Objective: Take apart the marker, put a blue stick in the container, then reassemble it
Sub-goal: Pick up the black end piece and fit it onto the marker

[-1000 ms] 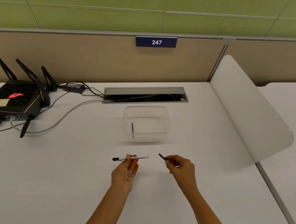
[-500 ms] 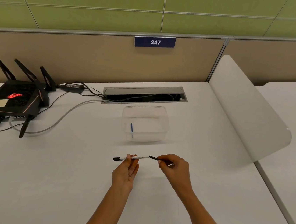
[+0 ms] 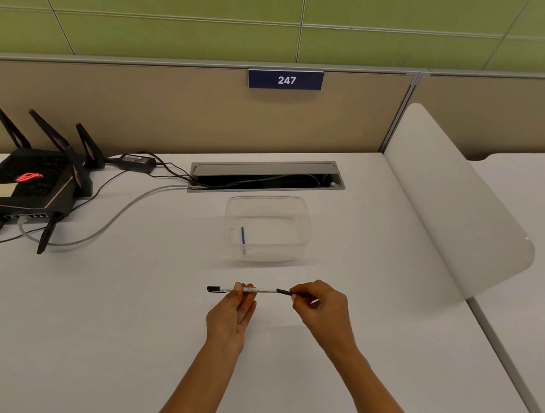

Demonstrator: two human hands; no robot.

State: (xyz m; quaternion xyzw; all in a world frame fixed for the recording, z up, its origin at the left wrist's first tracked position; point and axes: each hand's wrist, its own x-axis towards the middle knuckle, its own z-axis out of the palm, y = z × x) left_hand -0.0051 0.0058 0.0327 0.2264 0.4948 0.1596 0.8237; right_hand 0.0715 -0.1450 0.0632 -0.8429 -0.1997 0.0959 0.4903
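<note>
My left hand pinches the middle of a thin white marker barrel, held level above the desk, with a black cap at its left tip. My right hand grips a small black end piece that touches the barrel's right end. Behind the hands stands a clear plastic container. A blue stick lies inside it, near its left wall.
A black router with antennas sits at the far left, its cables running to a cable slot at the desk's back. A white curved divider borders the desk on the right. The near edge of the desk is at lower right.
My right hand has brought the black end piece leftward from a gap until it meets the right end of the barrel. The left hand has stayed nearly still.
</note>
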